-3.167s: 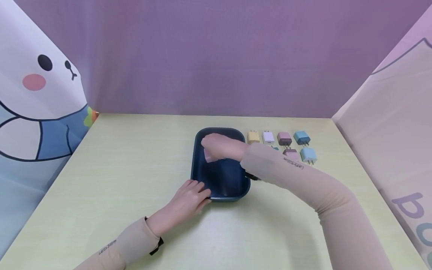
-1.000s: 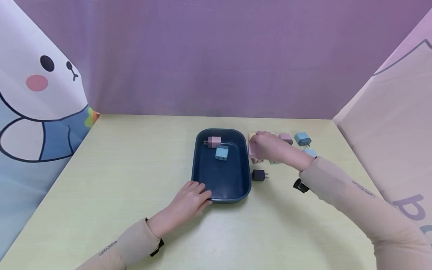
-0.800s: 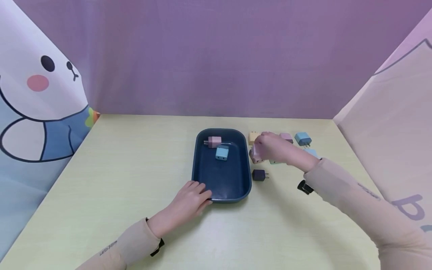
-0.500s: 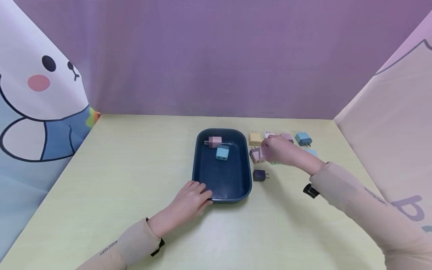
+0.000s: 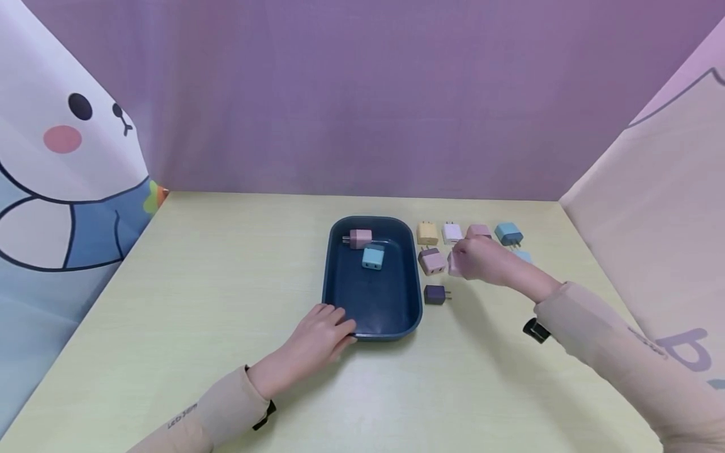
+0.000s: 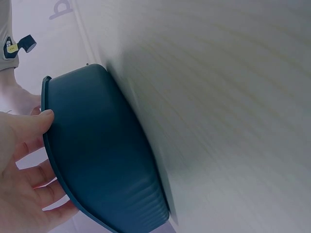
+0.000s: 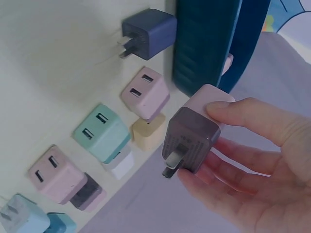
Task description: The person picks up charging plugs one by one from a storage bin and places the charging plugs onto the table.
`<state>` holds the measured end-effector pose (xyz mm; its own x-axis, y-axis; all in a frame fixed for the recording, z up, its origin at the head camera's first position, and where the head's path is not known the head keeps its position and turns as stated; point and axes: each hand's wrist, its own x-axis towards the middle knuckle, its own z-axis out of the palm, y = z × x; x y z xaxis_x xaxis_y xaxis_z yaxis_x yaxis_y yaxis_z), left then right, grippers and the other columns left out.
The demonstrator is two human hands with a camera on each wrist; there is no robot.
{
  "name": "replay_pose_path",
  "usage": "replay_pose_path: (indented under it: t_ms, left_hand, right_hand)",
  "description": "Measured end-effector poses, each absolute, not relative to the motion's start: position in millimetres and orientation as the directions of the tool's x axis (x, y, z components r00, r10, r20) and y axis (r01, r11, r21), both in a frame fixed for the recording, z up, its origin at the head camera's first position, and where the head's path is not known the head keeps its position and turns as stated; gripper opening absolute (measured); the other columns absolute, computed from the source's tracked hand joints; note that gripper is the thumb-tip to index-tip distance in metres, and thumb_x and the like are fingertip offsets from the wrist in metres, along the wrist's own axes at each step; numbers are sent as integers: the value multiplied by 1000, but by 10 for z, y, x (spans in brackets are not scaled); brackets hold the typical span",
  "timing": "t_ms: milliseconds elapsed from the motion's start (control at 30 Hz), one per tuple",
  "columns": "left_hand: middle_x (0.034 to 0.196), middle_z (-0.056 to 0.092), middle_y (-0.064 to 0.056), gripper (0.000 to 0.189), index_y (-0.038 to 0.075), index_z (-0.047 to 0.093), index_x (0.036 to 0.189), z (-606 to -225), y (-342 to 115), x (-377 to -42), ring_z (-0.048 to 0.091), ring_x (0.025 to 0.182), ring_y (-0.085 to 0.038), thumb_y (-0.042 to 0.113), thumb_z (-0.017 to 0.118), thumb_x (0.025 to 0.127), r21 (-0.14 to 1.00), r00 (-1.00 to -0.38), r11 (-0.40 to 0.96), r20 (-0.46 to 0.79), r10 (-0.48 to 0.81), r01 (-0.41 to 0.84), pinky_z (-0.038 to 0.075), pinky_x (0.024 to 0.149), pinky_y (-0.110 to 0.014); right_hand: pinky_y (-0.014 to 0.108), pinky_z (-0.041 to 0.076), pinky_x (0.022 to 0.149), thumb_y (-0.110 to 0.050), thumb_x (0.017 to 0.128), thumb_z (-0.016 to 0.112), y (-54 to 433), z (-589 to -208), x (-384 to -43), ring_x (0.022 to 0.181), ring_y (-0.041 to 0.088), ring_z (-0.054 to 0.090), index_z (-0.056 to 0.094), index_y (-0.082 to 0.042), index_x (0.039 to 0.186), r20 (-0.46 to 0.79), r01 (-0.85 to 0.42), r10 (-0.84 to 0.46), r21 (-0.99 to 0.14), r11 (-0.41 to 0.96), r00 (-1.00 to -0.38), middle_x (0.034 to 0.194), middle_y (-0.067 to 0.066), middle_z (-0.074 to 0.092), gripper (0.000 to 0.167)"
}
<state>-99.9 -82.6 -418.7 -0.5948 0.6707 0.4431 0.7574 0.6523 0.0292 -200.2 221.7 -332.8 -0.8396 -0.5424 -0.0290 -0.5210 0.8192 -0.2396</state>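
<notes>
My right hand (image 5: 486, 259) pinches a pink and grey-brown charger plug (image 7: 194, 128) between thumb and fingers, its metal prongs pointing away from the palm in the right wrist view. In the head view it hovers over the rows of chargers right of the tray. My left hand (image 5: 314, 333) holds the near left corner of the deep dark blue tray (image 5: 370, 308); its thumb (image 6: 41, 121) lies on the outside of the rim. Inside the tray are a pink charger (image 5: 360, 238) and a light blue charger (image 5: 372, 257).
Right of the tray sit a yellow charger (image 5: 427, 233), a white one (image 5: 452, 233), a pink-and-brown one (image 5: 433, 261), a navy one (image 5: 435, 294) and a blue one (image 5: 509, 234). The right wrist view adds a mint green charger (image 7: 102, 133). A purple curtain (image 5: 362, 94) hangs behind.
My right hand was over the tray with a pink charger; it has since moved right, carrying the pink charger over the rows. The two chargers inside the tray now show. My left hand stays put.
</notes>
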Motion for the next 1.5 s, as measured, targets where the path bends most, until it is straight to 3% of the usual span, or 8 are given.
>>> replay_pose_path:
  t_ms: [200,567,867,1500]
  left_hand:
    - [70,51,1,12,14,59,77,-4190,-829,-1005,43,64,-15,22,67,77,34,-603,658,436,668,753,38,66,-29]
    - [70,50,1,13,13,59,77,-4186,-832,-996,44,65,-15,23,67,78,29,-608,662,424,671,749,38,66,-29]
    - [70,51,2,10,14,60,78,-4162,-847,-976,44,65,-14,23,66,79,47,-615,662,425,664,748,38,66,-29]
    - [71,51,2,10,15,59,78,-4163,-851,-959,44,66,-14,23,64,81,44,-619,665,418,665,745,38,67,-29]
  right_hand:
    - [39,49,70,7,67,65,2266,-3384,-1970,79,34,60,59,11,95,-27,-530,-546,-205,823,-837,89,22,61,29]
    - [39,49,69,8,66,63,2360,-3527,-1951,75,32,60,59,11,94,-42,-518,-541,-232,823,-840,86,21,62,28]
    - [40,47,70,5,71,60,2402,-3646,-1892,73,28,60,64,6,87,-27,-517,-540,-251,818,-841,79,13,64,17]
    - [42,47,73,7,65,66,2470,-3880,-1892,82,35,58,62,10,92,-18,-534,-550,-218,817,-835,87,22,62,28]
